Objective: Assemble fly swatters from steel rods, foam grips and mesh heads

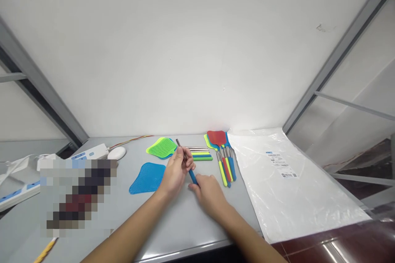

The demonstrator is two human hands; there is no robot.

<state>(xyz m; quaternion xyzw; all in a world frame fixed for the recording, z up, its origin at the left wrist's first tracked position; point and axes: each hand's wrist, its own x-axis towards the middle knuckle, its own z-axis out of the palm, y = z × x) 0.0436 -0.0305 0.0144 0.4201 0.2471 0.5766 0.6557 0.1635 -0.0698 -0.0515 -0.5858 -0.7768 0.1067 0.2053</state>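
Between my hands is a fly swatter handle (192, 176) with a blue grip and a metal shaft, tilted up to the left, no head on it. My left hand (175, 170) is closed around the metal part, whose tip sticks out above the fingers. My right hand (211, 195) grips the lower end of the blue grip. A loose blue swatter head (147, 178) lies flat left of my left hand. Behind it is a small pile of swatter heads, a green one (163, 148) on top. Several loose handles (202, 158) lie side by side behind my hands, partly hidden.
Right of my hands lie several swatters with heads on their handles, a red one (216, 137) on top. A white plastic bag (296, 197) with a label covers the table's right side. Power strips (92, 152), a white round object (116, 153) and a blurred-out patch (82, 197) are on the left.
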